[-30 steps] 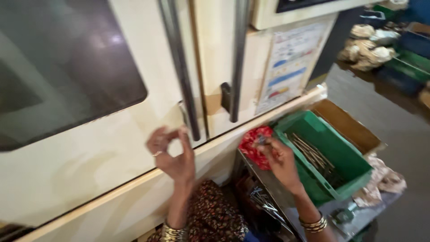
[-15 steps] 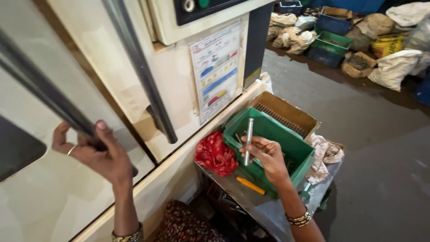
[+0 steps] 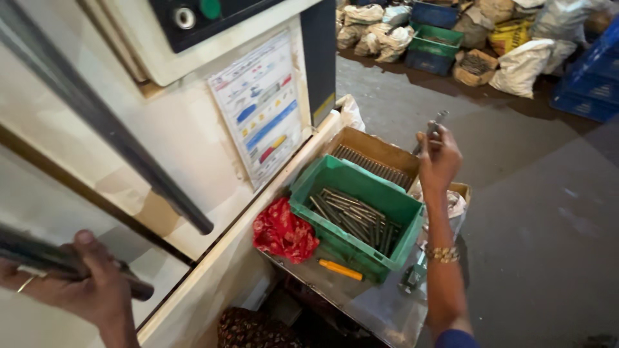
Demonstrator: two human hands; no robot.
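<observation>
Nearest the camera, the left hand (image 3: 77, 287) is wrapped tight around a dark metal door handle (image 3: 58, 258) on the cream machine door (image 3: 39, 193); the thumb lies over the top of the bar and a ring shows on one of the curled fingers (image 3: 22, 283).

To the right of those fingers, the metal desk (image 3: 380, 309) carries an orange-handled tool (image 3: 340, 269), lying flat just in front of a green plastic crate (image 3: 351, 216). A crumpled red cloth (image 3: 284, 232) touches the crate's left wall. Inside the crate lies a loose heap of dark metal rods (image 3: 351, 219).

Above the crate's far right corner, the right hand (image 3: 438, 161) is raised, bangles at its wrist. Its fingers (image 3: 432, 138) are closed around a slim grey metal rod (image 3: 435, 125), whose tip sticks up past the fingertips.

Just beyond the crate, below and left of those fingers, an open cardboard box (image 3: 387, 151) holds a neat row of rods. Left of it, a coloured chart (image 3: 261, 109) is stuck on the machine, under a dark control panel (image 3: 193, 19).

Farthest off, across the grey floor (image 3: 516, 193), stand blue and green crates (image 3: 435, 42) and filled white sacks (image 3: 522, 64).
</observation>
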